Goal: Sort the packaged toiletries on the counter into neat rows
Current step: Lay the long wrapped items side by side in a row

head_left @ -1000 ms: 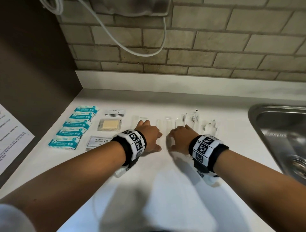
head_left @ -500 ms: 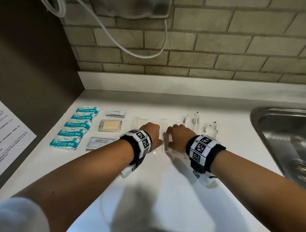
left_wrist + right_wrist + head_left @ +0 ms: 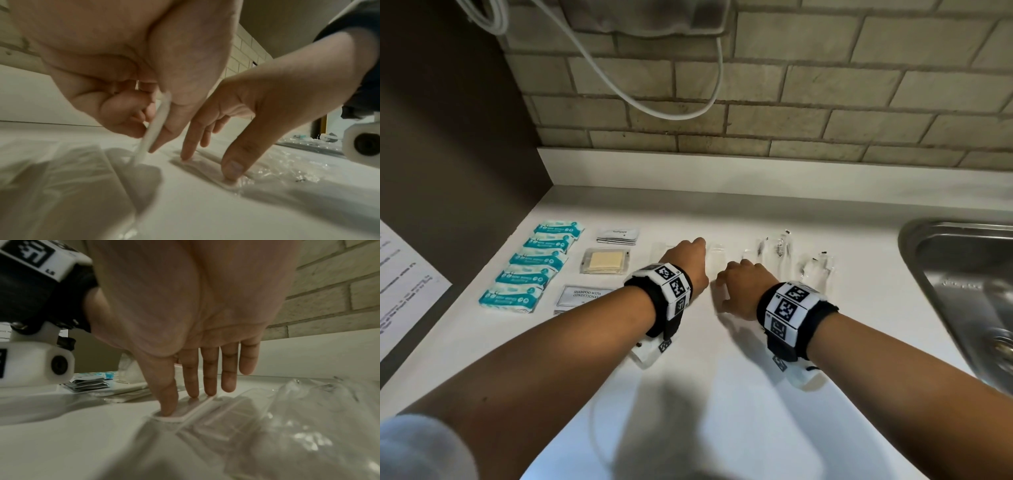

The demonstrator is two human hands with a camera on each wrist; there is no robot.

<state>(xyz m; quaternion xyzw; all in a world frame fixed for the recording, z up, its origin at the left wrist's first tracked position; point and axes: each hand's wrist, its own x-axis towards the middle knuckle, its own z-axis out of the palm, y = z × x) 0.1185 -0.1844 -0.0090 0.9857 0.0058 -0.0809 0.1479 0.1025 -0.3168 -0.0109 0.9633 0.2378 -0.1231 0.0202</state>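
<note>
A slim white toiletry in clear wrap [image 3: 154, 128] stands tilted on its edge on the white counter [image 3: 688, 394], pinched between the thumb and fingers of my left hand [image 3: 152, 138]. In the head view my left hand [image 3: 688, 255] sits just left of that clear packet [image 3: 715, 260]. My right hand [image 3: 736, 286] is close beside it, fingers straight. Its thumb and fingertips [image 3: 170, 408] press down on a flat clear-wrapped white item [image 3: 191, 413]. A row of teal packets [image 3: 530, 269] lies at the far left.
Toothpaste sachets [image 3: 618, 236], a yellow soap in a clear case [image 3: 604, 262] and a shampoo sachet [image 3: 582, 295] form a column left of my hands. Loose clear packets [image 3: 779, 253] lie to the right. A steel sink [image 3: 962, 274] borders the counter; a cable [image 3: 671, 111] hangs on the brick wall.
Both hands have drawn together over the clear packets. My left hand has slid toward the wall and now pinches the slim packet up on its edge.
</note>
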